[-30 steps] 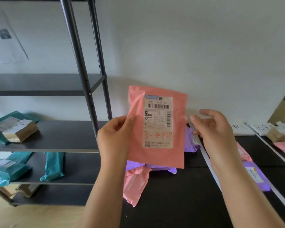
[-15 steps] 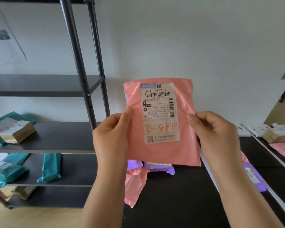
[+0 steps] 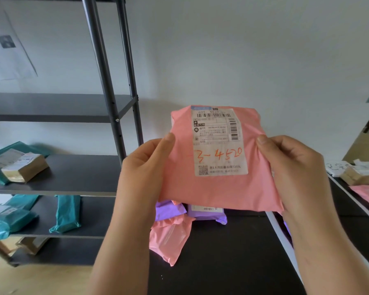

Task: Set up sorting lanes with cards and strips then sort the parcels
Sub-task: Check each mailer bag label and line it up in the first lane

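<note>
Both grips hold one thing: my left hand (image 3: 145, 173) and right hand (image 3: 294, 173) each pinch a side edge of the pink parcel (image 3: 217, 188), thumbs pressed on its front. The parcel is upright above the bench (image 3: 232, 252), its label (image 3: 219, 145) facing me and marked "3-4520" in orange. Directly below the parcel lie purple parcels (image 3: 207, 213) and a second pink bag (image 3: 170, 237). Below and right of it runs a white strip (image 3: 285, 237). Left of it stands a shelf rack (image 3: 73, 173) bearing teal parcels (image 3: 66, 213).
</note>
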